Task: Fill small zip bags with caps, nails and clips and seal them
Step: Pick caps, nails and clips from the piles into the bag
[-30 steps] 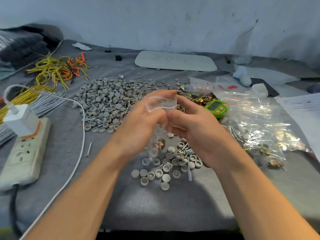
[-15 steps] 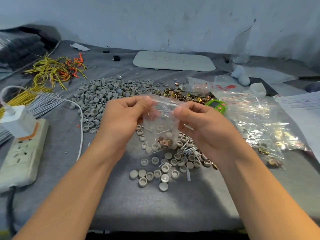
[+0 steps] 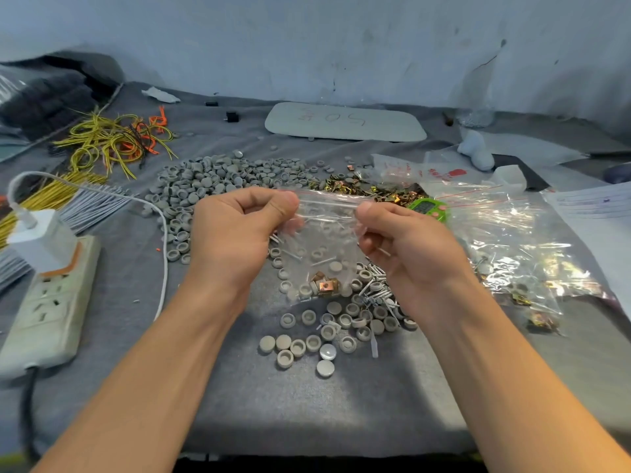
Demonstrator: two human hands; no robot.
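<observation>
A small clear zip bag [image 3: 322, 247] hangs upright above the grey cloth, stretched flat between both hands. My left hand [image 3: 235, 240] pinches its top left corner and my right hand [image 3: 406, 244] pinches its top right corner, along the zip strip. Grey caps, thin nails and brass clips [image 3: 324, 285] lie at the bag's bottom. Below the bag sits a small heap of loose grey caps [image 3: 327, 332] and nails [image 3: 377, 293]. A large pile of grey caps [image 3: 211, 186] lies further back, with a pile of brass clips [image 3: 368, 189] to its right.
A heap of filled clear bags [image 3: 512, 254] lies at the right, with a green timer [image 3: 428, 209] beside it. A power strip [image 3: 51, 302] with a white charger and cable sits at the left. Yellow and orange wires [image 3: 112, 141] lie at the back left, and a white board [image 3: 345, 122] lies behind.
The hands have drawn apart from a close grip at the bag's mouth to its two top corners, pulling the bag flat and lowering it slightly.
</observation>
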